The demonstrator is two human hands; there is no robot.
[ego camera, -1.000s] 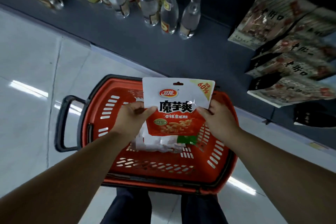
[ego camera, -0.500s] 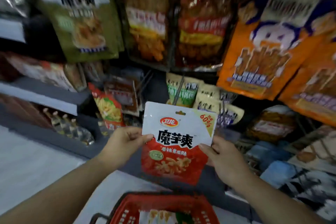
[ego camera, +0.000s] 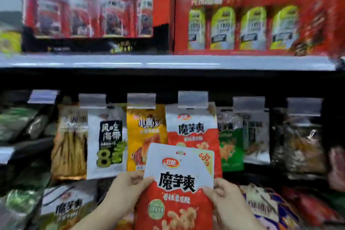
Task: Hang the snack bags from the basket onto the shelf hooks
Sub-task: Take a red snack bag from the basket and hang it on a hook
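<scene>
Head view: left hand (ego camera: 124, 190) and right hand (ego camera: 223, 200) pinch snack bag (ego camera: 178, 183) by its side edges, upright, overlapping matching hung bag (ego camera: 192, 127) on shelf hooks.

Held red-and-white snack bag (ego camera: 179, 179) reads "魔芋爽" and "60%"; hanging white bag (ego camera: 107, 142) shows "8"

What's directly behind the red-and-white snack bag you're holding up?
Behind the held red-and-white snack bag, a matching hanging red-and-white bag shows its upper half; its lower part and whatever hangs behind it are covered.
</scene>
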